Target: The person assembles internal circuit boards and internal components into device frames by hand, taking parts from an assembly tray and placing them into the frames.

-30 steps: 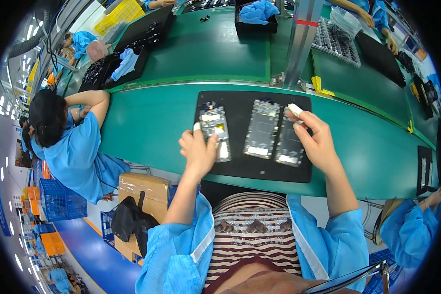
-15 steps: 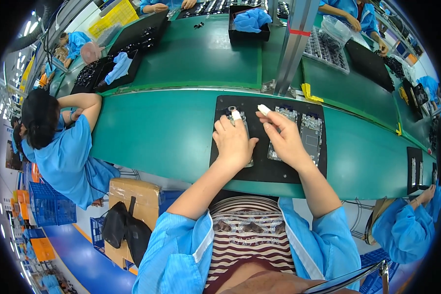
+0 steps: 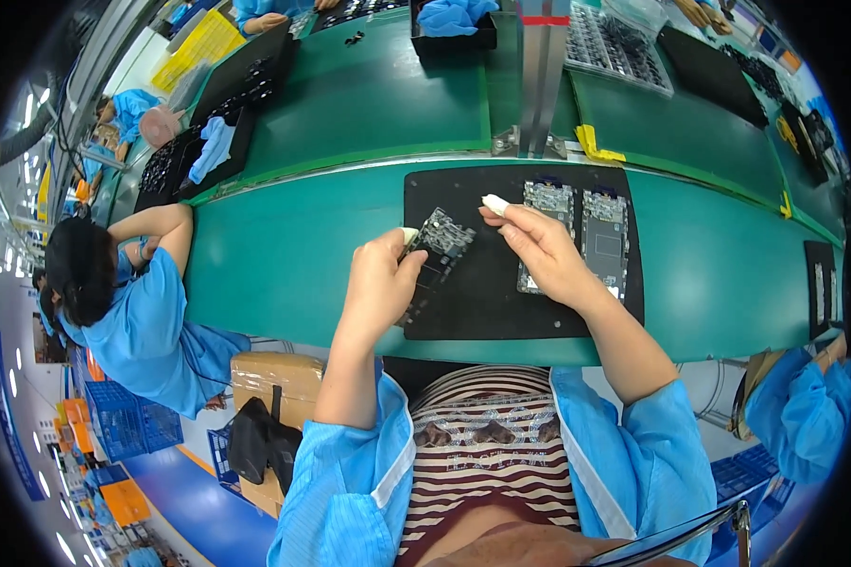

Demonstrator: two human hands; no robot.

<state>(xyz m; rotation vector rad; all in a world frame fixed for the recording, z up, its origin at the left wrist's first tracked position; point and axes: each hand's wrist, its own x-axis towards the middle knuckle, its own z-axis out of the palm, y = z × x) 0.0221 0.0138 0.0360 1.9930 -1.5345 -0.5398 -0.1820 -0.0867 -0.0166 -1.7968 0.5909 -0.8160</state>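
Observation:
My left hand [image 3: 380, 276] grips a circuit board [image 3: 443, 236] by its left side, thumb on top, and holds it tilted over the left part of a black mat [image 3: 482, 312]. A white finger cot covers one of its fingertips. My right hand [image 3: 545, 248] hovers over the mat's middle, its thumb and index finger pinched together; whatever sits between them is too small to make out. That index finger also wears a white cot. Two more circuit boards lie side by side on the mat's right half: one [image 3: 551, 200] partly behind my right hand, the other [image 3: 605, 248] in full view.
A metal post [image 3: 543, 85] rises behind the mat, with yellow tape [image 3: 598, 145] beside its foot. Beyond the rail stand a black box with blue cloth [image 3: 452, 17] and a clear parts tray [image 3: 619, 52]. A co-worker [image 3: 132, 293] sits at the left; another's blue sleeve [image 3: 794, 416] shows at right.
My left hand has lifted the left circuit board off the mat and turned it at a slant. The right hand stays pinched near the same spot. The whole view has shifted slightly.

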